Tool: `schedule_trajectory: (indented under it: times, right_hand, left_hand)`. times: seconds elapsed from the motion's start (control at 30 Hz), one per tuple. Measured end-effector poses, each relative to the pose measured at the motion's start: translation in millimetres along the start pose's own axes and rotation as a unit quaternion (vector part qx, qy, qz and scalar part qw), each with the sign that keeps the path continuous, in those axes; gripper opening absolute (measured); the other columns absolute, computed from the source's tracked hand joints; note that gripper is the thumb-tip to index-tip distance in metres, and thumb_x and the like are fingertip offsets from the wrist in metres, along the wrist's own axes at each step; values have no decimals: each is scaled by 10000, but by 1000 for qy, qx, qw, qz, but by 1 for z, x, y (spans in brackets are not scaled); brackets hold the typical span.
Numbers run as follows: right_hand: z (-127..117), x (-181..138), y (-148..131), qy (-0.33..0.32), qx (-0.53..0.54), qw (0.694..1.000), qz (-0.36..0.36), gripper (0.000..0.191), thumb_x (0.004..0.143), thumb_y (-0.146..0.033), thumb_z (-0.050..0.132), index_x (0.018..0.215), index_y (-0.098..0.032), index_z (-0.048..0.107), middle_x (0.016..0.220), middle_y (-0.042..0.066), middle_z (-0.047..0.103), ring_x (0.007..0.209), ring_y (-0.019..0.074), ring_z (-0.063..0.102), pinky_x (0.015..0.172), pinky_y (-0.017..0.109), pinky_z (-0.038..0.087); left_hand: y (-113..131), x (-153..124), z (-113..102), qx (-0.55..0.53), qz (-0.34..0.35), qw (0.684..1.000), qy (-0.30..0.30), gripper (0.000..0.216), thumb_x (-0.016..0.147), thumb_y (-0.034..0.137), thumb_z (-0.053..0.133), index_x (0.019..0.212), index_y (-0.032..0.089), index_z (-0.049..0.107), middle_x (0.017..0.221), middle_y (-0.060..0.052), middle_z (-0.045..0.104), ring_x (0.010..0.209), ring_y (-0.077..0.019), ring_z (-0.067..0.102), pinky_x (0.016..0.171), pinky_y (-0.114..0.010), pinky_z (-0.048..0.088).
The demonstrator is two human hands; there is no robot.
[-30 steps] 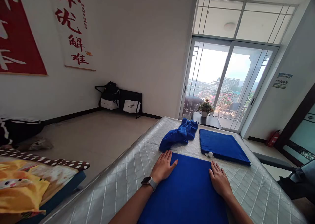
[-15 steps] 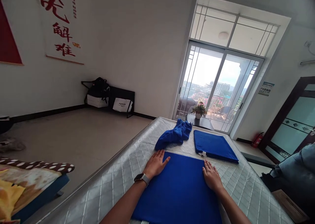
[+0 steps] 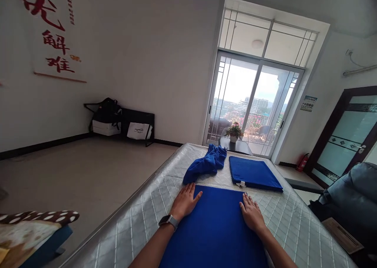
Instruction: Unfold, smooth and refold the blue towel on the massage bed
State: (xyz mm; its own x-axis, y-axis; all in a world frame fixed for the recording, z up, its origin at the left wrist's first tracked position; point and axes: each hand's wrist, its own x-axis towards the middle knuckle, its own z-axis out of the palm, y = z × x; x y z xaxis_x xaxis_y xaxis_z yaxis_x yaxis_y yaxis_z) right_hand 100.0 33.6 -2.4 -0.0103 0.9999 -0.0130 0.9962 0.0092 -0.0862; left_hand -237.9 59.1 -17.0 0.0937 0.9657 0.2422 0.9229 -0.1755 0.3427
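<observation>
A blue towel [image 3: 216, 224] lies spread flat on a grey quilted mattress [image 3: 141, 221] in front of me. My left hand [image 3: 185, 202], a watch on its wrist, rests flat on the towel's far left corner with fingers stretched out. My right hand [image 3: 251, 215] lies flat on its far right corner, fingers together and extended. Beyond them, a crumpled blue towel [image 3: 206, 164] sits at the left and a folded blue towel [image 3: 253, 173] at the right.
A small dark table with a potted plant [image 3: 234, 131] stands before a glass sliding door [image 3: 250, 107]. Bags on a black rack [image 3: 120, 120] line the left wall. A dark armchair [image 3: 350, 197] sits at right; patterned bedding [image 3: 32, 224] at lower left.
My view has swung to the right; the red banner and yellow bedding have slid out of sight. Both hands stay flat on the towel's far corners.
</observation>
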Motion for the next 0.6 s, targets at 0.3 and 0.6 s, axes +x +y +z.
schedule_trajectory:
  times: [0.3,0.6]
  right_hand:
    - [0,-6,-1,24,37,999,-5,700,1011,-479,166,1604,-109,185,1674,42,158,1547,181,94,1244,375,33]
    - [-4,-10,-3,38,63,997,-1,685,1008,-465,184,1602,-125,210,1672,49,144,1544,193,125,1245,393,35]
  left_hand:
    - [-1,1,-1,47,2,999,-11,850,978,684,188,1527,66,385,1601,-163,390,1498,-283,331,1236,-436,232]
    - [62,-9,-2,115,50,990,65,672,1009,583,288,1397,123,586,1449,-166,594,1368,-302,521,1176,-458,363]
